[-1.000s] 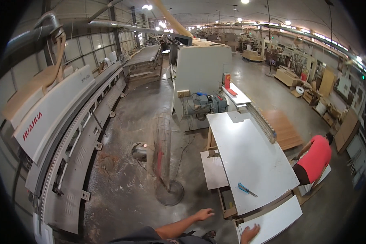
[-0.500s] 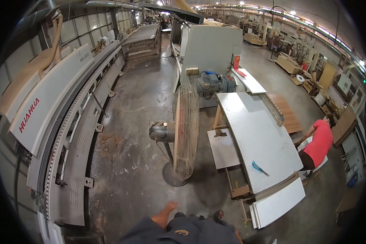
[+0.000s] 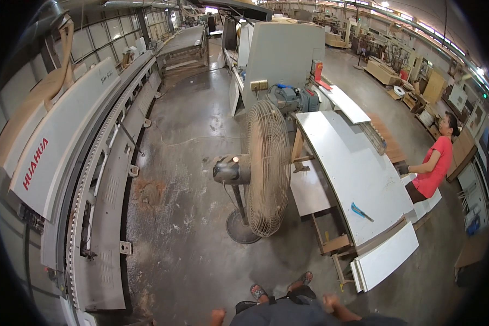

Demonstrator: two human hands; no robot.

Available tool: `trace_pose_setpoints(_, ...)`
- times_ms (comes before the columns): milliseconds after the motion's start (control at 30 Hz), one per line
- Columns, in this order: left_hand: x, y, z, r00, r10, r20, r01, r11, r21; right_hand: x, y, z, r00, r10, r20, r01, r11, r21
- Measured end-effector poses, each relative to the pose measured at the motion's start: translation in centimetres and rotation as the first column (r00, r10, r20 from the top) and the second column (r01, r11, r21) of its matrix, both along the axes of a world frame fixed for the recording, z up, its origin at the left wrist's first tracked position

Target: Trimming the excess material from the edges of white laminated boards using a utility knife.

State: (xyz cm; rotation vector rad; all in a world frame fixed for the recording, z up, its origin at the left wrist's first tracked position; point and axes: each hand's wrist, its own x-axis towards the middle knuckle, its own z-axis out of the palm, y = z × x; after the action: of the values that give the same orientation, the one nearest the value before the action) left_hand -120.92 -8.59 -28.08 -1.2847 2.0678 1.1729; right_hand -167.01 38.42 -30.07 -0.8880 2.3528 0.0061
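My left hand [image 3: 218, 315] hangs low at the bottom edge, beside my dark clothing; its fingers are too small to read. My right hand [image 3: 331, 302] hangs on the other side of my body, its fingers curled, and I see nothing in it. Neither hand touches any equipment. A large pedestal fan [image 3: 269, 168] with a wire cage stands on the floor ahead. Right of it is a white-topped worktable [image 3: 358, 179] with a blue-handled cutter knife [image 3: 361, 212] on it. A small stack of white panels [image 3: 387, 258] leans at its near end, closest to my right hand.
A long grey-white machine [image 3: 65, 141] runs along the left. Behind the fan stand a motor [image 3: 285, 99] and a tall grey cabinet [image 3: 284, 51]. A co-worker in a red shirt [image 3: 436, 165] stands beyond the table. A thin cable [image 3: 201, 142] lies on the floor.
My view has shifted, so the fan and table sit further right. My left hand has swung down and back; my right hand has come further into view. The co-worker has straightened up.
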Motion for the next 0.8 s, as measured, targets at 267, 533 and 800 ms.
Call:
trace_pose_setpoints(267, -11.5, 0.6, -0.9, 0.902, 0.355, -0.247, -0.406, 0.891, -0.203, -8.0, -18.9, 10.1, 0.666, -0.458, 0.589, 0.707, 0.638, -0.304)
trace_pose_setpoints(533, -9.0, -6.5, -1.0, 0.554, 0.821, -0.141, -0.69, 0.547, 0.473, -1.9, -16.4, 9.4, 0.72, -0.433, 0.542, 0.667, 0.647, -0.369)
trace_pose_setpoints(800, -12.6, -3.9, -0.3, 0.89, 0.45, -0.069, -0.423, 0.874, 0.239, 7.1, 1.6, 4.6, 0.557, -0.797, 0.234, 0.821, 0.571, -0.01)
